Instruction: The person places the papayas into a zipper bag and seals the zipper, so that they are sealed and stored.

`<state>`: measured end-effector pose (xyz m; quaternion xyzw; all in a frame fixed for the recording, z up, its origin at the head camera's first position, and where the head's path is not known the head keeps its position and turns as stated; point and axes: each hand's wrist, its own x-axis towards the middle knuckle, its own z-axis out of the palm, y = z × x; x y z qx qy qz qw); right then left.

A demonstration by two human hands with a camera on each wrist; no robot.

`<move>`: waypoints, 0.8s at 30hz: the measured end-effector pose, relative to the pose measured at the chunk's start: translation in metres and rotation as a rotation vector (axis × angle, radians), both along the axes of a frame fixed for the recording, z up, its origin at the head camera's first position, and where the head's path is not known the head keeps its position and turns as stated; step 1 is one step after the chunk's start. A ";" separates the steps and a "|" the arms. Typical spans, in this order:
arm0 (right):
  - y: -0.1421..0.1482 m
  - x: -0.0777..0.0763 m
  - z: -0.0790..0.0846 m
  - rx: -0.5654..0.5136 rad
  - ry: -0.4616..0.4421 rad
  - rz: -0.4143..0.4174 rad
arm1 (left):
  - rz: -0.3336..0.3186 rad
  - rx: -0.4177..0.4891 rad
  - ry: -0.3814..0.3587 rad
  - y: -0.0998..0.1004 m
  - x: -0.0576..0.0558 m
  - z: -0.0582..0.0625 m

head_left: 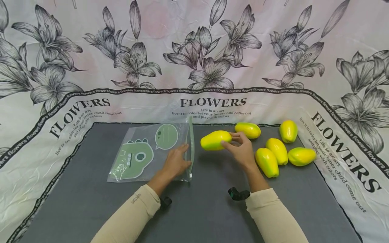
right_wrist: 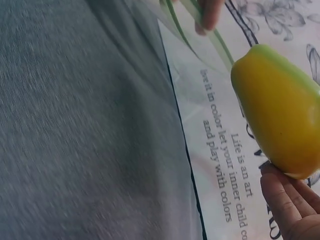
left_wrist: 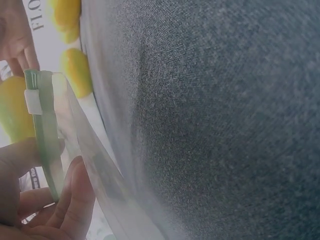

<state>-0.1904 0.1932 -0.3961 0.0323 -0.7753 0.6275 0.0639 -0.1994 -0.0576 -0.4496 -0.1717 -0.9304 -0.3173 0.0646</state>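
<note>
One fruit pinched in right hand, long axis toward left hand's pinched bag

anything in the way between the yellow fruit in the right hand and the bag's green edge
Nothing visible: in the head view, only a narrow gap separates the yellow fruit, held in the right hand, from the green edge, which the left hand grips.

Six yellow-green fruits, one zip bag, two hands
</note>
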 end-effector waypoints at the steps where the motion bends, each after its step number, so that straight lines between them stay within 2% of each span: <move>1: -0.001 -0.001 -0.003 -0.007 0.003 0.006 | 0.000 0.003 -0.002 0.000 0.000 0.000; 5: -0.006 -0.009 -0.022 -0.070 0.011 0.020 | -0.002 0.006 -0.003 0.002 0.002 -0.001; 9: -0.013 -0.017 -0.038 -0.122 0.032 -0.002 | -0.003 0.006 0.000 0.004 0.004 -0.001; 16: -0.030 -0.021 -0.050 -0.138 0.065 -0.021 | -0.009 0.009 0.022 0.007 0.007 0.001; 24: -0.034 -0.023 -0.062 -0.117 0.104 -0.036 | 0.011 0.025 0.050 0.006 0.010 0.002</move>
